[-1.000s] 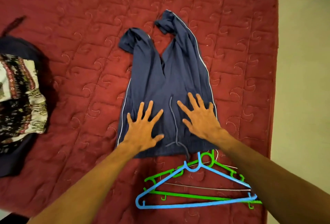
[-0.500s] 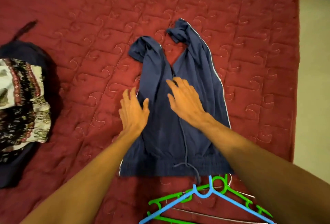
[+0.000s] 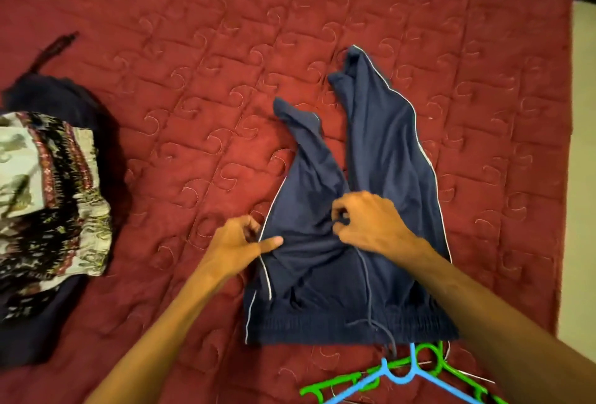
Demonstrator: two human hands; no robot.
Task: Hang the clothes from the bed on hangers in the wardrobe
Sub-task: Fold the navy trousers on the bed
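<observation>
Two pinches hold the trousers (image 3: 387,152) on the bed (image 3: 193,49): left hand (image 3: 235,242) at the side seam, right hand (image 3: 371,223) at the crotch. Such small bites may slip; the drawstring (image 3: 366,274) could snag the hangers (image 3: 400,379).

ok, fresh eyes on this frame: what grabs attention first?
The navy track pants lie spread on the red quilted bedspread, right of centre. The left hand pinches their white-piped side edge and the right hand pinches fabric at the middle. A blue hanger and green hangers lie just below the waistband, and a patterned cloth pile sits at far left.
</observation>
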